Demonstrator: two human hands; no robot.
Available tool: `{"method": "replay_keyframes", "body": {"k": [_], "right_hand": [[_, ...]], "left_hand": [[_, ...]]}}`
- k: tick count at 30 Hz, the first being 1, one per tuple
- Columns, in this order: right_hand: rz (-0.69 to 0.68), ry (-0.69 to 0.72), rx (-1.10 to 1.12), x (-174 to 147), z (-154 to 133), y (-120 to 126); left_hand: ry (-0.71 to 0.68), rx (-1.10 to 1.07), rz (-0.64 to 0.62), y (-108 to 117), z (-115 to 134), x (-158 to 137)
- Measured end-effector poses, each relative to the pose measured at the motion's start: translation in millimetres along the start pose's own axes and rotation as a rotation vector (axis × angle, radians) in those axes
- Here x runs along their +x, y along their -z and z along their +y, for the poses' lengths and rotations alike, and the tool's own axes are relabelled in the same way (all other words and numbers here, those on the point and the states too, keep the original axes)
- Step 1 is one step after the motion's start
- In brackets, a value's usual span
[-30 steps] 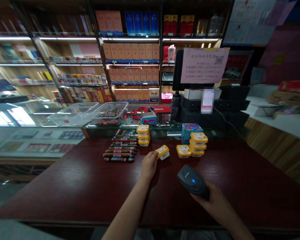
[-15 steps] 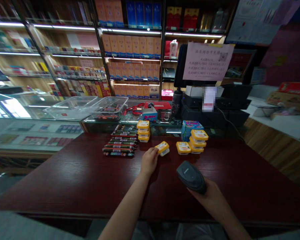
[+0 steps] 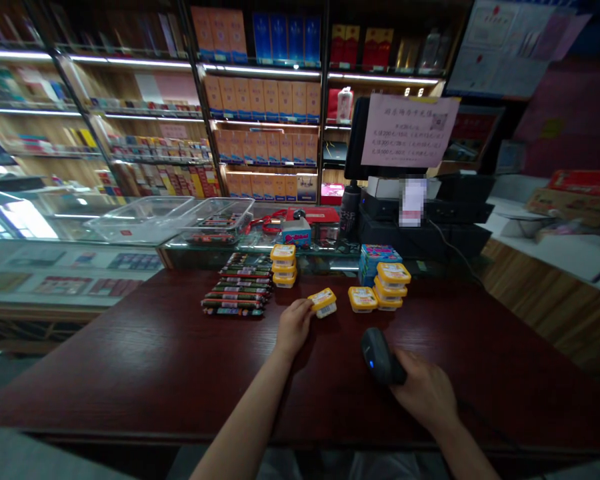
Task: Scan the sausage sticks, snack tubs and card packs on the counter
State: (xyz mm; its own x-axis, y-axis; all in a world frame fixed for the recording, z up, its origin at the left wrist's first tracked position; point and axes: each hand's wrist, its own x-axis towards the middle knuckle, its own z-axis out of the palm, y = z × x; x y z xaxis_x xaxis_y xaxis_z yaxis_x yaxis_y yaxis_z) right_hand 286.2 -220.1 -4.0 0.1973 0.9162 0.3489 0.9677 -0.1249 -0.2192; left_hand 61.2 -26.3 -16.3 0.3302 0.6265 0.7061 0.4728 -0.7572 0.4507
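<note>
My left hand (image 3: 295, 327) pinches the left side of a small tub with a yellow lid (image 3: 323, 302), tilted so that the barcode label on its side faces me. Wrapped around the handle of a dark grey barcode scanner (image 3: 377, 357) is my right hand (image 3: 425, 388); a blue light glows on the scanner's head. A stack of yellow-lidded tubs (image 3: 284, 267) stands behind my left hand. To the right, another stack of the tubs (image 3: 393, 287) has a single tub (image 3: 363, 299) beside it. Several dark wrapped sticks (image 3: 237, 287) lie in a row on the left.
Along the back of the brown table (image 3: 130, 360) runs a glass counter holding clear plastic bins (image 3: 140, 217). A blue box (image 3: 377, 260) stands behind the right stack. Further back are a monitor with a paper sign (image 3: 407, 130) and a black bottle (image 3: 350, 210).
The scanner in my right hand has turned, its head swinging left toward the tub, and its blue light now shows. My left hand keeps its hold on the tub; the view has shifted slightly.
</note>
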Motion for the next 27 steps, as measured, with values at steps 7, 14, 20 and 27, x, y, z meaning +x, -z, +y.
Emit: {"method": "replay_keyframes", "body": {"k": [7, 14, 20, 27], "right_hand": [[0.038, 0.026, 0.008, -2, 7, -16], [0.030, 0.004, -0.009, -2, 8, -19], [0.044, 0.008, 0.025, -4, 11, -24], [0.039, 0.013, 0.044, -3, 11, -23]], "left_hand": [[-0.101, -0.091, 0.041, 2, 15, 14], [-0.177, -0.138, 0.012, -16, 61, 81], [-0.267, -0.137, -0.042, -53, 101, 139], [-0.398, 0.066, -0.232, -87, 112, 160]]}}
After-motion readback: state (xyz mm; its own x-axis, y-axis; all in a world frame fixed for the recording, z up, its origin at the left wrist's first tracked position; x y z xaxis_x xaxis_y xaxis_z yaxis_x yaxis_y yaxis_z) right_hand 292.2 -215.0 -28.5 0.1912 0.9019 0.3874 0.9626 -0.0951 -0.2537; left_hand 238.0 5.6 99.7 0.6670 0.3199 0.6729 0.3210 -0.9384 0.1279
